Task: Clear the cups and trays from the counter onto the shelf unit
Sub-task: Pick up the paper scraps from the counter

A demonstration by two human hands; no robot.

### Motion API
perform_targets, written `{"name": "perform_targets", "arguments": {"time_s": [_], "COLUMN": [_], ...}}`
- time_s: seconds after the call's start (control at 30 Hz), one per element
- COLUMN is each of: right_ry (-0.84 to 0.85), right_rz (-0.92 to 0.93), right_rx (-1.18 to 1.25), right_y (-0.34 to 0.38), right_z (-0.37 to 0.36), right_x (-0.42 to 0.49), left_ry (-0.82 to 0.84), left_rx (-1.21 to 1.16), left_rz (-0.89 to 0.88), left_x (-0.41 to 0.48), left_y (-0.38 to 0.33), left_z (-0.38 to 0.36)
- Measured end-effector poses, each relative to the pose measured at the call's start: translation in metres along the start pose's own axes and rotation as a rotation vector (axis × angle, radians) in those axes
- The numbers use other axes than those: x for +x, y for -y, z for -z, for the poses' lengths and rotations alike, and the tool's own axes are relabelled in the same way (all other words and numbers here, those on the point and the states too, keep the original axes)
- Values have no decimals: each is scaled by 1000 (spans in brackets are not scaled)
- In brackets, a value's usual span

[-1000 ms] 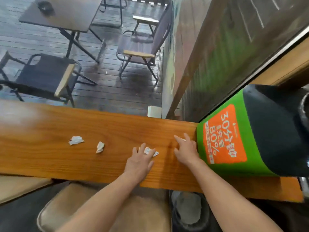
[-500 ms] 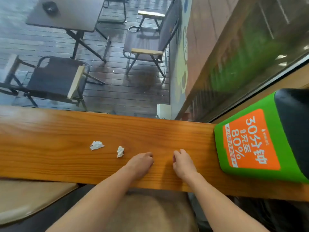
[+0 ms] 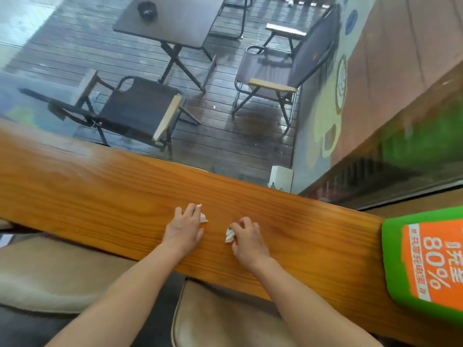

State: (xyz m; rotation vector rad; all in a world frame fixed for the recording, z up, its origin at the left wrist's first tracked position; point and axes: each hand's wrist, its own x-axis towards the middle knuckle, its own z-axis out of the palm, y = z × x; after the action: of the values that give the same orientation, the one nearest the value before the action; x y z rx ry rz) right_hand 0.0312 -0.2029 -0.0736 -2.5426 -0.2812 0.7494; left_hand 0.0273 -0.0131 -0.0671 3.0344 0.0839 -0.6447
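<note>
My left hand (image 3: 184, 230) and right hand (image 3: 248, 237) each pinch a crumpled white paper scrap (image 3: 230, 235) off the orange wooden counter (image 3: 100, 194); fingers should close fully before lifting.

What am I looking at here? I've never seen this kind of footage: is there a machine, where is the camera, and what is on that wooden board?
There is no machine. A person works with two bare hands, and the single wide-angle camera sits on their head, looking forward and down, so the arms enter from the bottom edge.

The long wooden counter runs across the view, against a window; the chairs and table beyond it stand outside on a deck.

The left hand lies on the counter with a crumpled white paper scrap at its fingertips. The right hand is curled around a second paper scrap, seemingly pinching it. Whether either scrap is lifted, I cannot tell.

At the right stands a green device with an orange label. No cups or trays are in view.
</note>
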Motion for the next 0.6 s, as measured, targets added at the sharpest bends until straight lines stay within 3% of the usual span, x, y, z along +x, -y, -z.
{"name": "perform_targets", "arguments": {"time_s": [0.13, 0.33, 0.6], "right_ry": [75, 15, -19], "right_rz": [61, 178, -16], "right_rx": [-137, -233, -176], "right_y": [3, -1, -60], "right_z": [-16, -21, 7], "right_x": [7, 5, -46], "left_ry": [17, 56, 159], "left_rx": [-24, -143, -173], "left_rz": [33, -76, -252], "left_x": [8, 11, -1], "left_y": [4, -3, -68], "left_z": [-11, -18, -13]}}
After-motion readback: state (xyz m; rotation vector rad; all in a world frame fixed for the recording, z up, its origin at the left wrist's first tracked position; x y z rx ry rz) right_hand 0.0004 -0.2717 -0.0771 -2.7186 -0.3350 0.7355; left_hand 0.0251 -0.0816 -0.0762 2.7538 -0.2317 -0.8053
